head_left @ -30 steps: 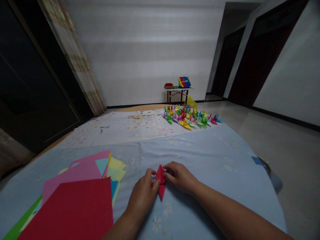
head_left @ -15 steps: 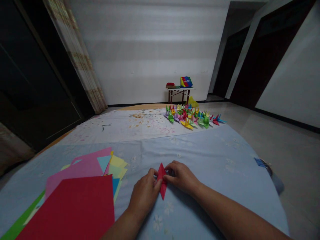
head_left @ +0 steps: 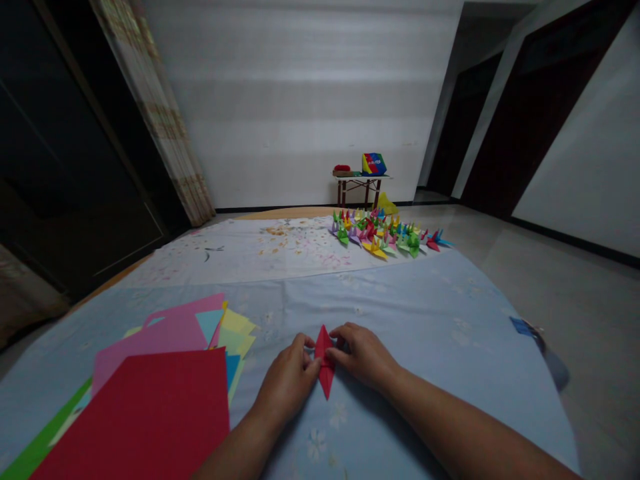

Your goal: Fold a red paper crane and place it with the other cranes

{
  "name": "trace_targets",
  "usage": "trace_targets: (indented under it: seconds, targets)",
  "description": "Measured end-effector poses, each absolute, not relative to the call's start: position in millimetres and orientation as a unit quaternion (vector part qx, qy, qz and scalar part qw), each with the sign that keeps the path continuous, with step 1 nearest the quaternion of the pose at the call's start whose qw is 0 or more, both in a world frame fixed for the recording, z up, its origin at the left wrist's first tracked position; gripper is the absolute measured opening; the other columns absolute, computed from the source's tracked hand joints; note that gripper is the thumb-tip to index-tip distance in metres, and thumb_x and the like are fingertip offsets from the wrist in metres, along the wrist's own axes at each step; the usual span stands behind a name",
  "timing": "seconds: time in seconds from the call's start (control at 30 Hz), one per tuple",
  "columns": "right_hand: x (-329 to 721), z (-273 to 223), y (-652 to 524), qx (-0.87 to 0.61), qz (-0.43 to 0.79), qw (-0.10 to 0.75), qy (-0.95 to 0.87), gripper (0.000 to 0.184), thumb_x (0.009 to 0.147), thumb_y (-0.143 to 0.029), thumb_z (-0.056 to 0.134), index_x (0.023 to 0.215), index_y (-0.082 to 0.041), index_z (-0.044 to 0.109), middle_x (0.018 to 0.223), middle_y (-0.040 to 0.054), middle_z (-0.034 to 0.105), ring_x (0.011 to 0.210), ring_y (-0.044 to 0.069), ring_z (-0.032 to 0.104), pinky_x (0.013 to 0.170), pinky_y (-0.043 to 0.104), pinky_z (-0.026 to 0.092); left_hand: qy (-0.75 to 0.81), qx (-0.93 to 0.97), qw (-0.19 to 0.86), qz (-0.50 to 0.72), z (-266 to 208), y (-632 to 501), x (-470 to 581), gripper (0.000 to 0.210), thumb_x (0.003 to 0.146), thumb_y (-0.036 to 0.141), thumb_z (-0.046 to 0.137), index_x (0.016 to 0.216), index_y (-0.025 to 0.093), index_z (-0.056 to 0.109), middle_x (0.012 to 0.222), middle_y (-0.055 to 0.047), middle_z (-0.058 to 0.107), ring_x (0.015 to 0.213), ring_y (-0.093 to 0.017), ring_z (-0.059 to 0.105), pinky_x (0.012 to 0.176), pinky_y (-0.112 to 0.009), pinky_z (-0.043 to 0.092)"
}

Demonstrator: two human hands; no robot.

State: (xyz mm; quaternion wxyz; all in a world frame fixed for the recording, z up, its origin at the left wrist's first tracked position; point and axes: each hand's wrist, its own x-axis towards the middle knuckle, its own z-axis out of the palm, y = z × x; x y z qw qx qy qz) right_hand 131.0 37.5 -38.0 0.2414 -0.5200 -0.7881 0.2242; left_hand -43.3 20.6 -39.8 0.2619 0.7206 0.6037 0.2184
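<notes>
A red piece of folded origami paper (head_left: pixel 326 380), shaped as a narrow diamond, lies on the blue flowered cloth with its points facing away from and toward me. My left hand (head_left: pixel 290 373) grips its left edge between thumb and fingers. From the other side, my right hand (head_left: pixel 364 353) pinches the right edge, the thumb resting near the middle crease. Both hands rest low over the cloth. The undersides of the fingers are hidden.
Left of my hands lies a stack of coloured paper with a red sheet (head_left: pixel 145 413) on top. Several folded paper cranes (head_left: pixel 373 230) stand at the far right of the round table (head_left: pixel 280 215). Beyond is a small side table (head_left: pixel 360 178) with a colourful bag (head_left: pixel 374 164).
My left thumb has shifted slightly left on the folded paper, showing more of its middle. The right hand stays nearly still.
</notes>
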Motion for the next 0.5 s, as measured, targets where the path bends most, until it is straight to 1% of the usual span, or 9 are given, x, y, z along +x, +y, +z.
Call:
trace_targets:
  seconds: [0.13,0.3,0.4,0.5]
  targets:
    - [130.0,-35.6,35.1,-0.520,0.201,0.219,-0.801,0.021,0.079,-0.032,0.056,0.094,-0.021,0.065,0.084,0.0037,0.061,0.076,0.015,0.057,0.068,0.023,0.038,0.607,0.721,0.257,0.214,-39.7,19.4,-42.3,0.023,0.078,0.029,0.048,0.098,0.019,0.047,0.067,0.002,0.058,0.068,-0.018,0.058,0.059,-0.024,0.037]
    - [128.2,-29.9,32.0,-0.522,0.135,0.177,-0.823,0.023,0.080,-0.032,0.055,0.099,-0.022,0.064,0.087,0.0051,0.061,0.079,0.018,0.057,0.068,0.025,0.038,0.612,0.717,0.254,0.217,-40.8,19.2,-41.5,0.026,0.077,0.029,0.048,0.101,0.019,0.045,0.066,0.002,0.058,0.067,-0.018,0.058,0.060,-0.024,0.037]
    - [127.8,-31.6,31.9,-0.508,0.135,0.197,-0.828,0.021,0.079,-0.029,0.056,0.098,-0.021,0.063,0.088,0.0054,0.061,0.081,0.018,0.056,0.069,0.025,0.038,0.611,0.717,0.256,0.219,-41.4,19.1,-41.3,0.027,0.077,0.028,0.049,0.102,0.019,0.044,0.065,0.003,0.057,0.067,-0.017,0.058,0.060,-0.024,0.037]
    - [127.9,-38.5,35.0,-0.486,0.199,0.247,-0.814,0.016,0.075,-0.022,0.060,0.091,-0.019,0.063,0.086,0.0030,0.061,0.077,0.014,0.056,0.068,0.023,0.039,0.606,0.718,0.258,0.227,-42.2,19.0,-41.5,0.027,0.077,0.027,0.049,0.102,0.019,0.044,0.064,0.003,0.056,0.065,-0.017,0.057,0.059,-0.023,0.036]
